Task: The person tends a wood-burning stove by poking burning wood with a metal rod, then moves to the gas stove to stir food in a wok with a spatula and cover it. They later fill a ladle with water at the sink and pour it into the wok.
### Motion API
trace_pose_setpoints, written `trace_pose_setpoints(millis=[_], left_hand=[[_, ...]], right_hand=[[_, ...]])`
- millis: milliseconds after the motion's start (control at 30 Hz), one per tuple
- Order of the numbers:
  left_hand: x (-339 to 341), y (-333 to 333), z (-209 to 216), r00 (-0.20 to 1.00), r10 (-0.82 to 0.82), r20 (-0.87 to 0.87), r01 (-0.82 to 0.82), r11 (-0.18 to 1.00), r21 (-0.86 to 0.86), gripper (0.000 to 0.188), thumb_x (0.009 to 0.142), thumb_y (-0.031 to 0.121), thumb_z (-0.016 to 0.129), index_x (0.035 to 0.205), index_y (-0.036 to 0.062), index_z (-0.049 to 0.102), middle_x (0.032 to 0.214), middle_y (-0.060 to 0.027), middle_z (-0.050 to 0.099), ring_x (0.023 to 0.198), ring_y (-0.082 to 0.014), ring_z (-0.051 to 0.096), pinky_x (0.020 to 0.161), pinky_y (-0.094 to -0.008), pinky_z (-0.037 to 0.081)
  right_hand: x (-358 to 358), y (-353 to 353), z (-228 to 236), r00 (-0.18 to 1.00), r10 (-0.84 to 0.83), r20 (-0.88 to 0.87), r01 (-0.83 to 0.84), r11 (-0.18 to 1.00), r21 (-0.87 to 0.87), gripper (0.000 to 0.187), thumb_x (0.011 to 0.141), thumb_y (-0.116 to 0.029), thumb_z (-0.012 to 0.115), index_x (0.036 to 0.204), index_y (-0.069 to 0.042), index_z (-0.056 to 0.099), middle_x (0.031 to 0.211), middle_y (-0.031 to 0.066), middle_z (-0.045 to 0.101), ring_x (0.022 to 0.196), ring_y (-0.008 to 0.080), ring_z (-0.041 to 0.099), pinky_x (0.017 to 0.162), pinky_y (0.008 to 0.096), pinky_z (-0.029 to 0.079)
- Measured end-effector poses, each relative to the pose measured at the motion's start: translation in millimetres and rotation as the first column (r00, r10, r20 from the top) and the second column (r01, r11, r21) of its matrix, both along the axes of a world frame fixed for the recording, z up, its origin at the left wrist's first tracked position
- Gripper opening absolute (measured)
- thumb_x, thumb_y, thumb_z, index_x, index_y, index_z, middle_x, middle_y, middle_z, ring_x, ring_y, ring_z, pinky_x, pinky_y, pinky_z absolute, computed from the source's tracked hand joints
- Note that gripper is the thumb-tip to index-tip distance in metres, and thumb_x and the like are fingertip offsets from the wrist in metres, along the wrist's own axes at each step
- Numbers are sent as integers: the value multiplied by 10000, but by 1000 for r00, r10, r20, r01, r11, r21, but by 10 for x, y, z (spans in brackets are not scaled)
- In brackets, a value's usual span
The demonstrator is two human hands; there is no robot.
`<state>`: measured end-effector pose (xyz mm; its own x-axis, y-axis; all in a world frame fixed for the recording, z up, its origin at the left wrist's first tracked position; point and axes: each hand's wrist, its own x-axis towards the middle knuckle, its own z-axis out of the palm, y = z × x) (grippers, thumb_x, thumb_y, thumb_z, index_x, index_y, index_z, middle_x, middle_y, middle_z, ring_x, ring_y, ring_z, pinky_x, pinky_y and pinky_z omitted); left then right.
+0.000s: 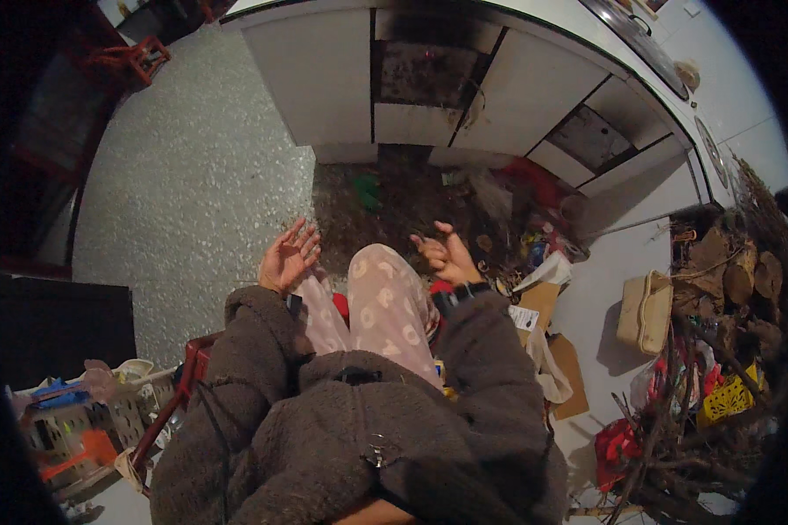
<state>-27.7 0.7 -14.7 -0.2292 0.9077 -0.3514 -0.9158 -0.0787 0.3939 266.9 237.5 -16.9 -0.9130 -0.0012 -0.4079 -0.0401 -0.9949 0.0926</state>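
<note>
My left hand (290, 255) is raised beside my left knee, palm up with the fingers spread and nothing in it. On the other side, my right hand (447, 255) hovers past my right knee. Its fingers are loosely bent and apart, and I see nothing held. Between the hands are my knees in pale patterned trousers (383, 284). Beyond them a tiled stove (324, 79) has sooty fire openings, with a metal door (428, 73) on one. Dark litter (403, 197) covers the floor at its foot, with a green scrap (367, 192) on it.
Cardboard (569, 376) lies by my right elbow. Farther right are a beige plastic container (645, 312), chopped logs (738, 273), a yellow basket (728, 398) and a heap of twigs (674, 468). A perforated crate (79, 420) stands at lower left, near a red chair frame (193, 372).
</note>
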Motion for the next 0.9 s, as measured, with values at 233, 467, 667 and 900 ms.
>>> trace_pose_setpoints(millis=[233,467,667,900], left_hand=[[-34,-17,9,999,31,-23,-32,999,-35,446,913,243,478,1337,119,416,1249,-93,496,1141,-250,487,955,-429,418],[-54,-56,-20,999,14,35,-15,999,44,466,901,244,491,1344,123,411,1268,-87,492,1142,-252,495,952,-435,422],[-38,-53,-25,997,28,65,-31,998,60,459,906,235,496,1345,132,408,1261,-90,488,1172,-261,466,951,-444,422],[-184,-269,20,994,73,77,-84,987,139,448,931,242,450,1358,120,389,1286,-108,456,1178,-275,452,981,-459,396]], right_hand=[[-456,252,-582,871,-392,297,420,907,-37,522,778,-337,603,1030,111,511,571,-40,348,458,66,264,395,213,184],[1207,386,-498,722,-608,330,582,792,187,467,792,-306,599,1071,49,482,594,-17,343,445,95,267,403,238,215],[1211,334,-18,895,-222,387,131,960,246,462,842,-295,604,1127,44,472,585,-38,320,427,49,246,382,223,173],[-177,237,777,952,195,235,-264,912,314,442,864,-340,593,1095,20,485,607,-64,242,450,27,229,380,197,150]])
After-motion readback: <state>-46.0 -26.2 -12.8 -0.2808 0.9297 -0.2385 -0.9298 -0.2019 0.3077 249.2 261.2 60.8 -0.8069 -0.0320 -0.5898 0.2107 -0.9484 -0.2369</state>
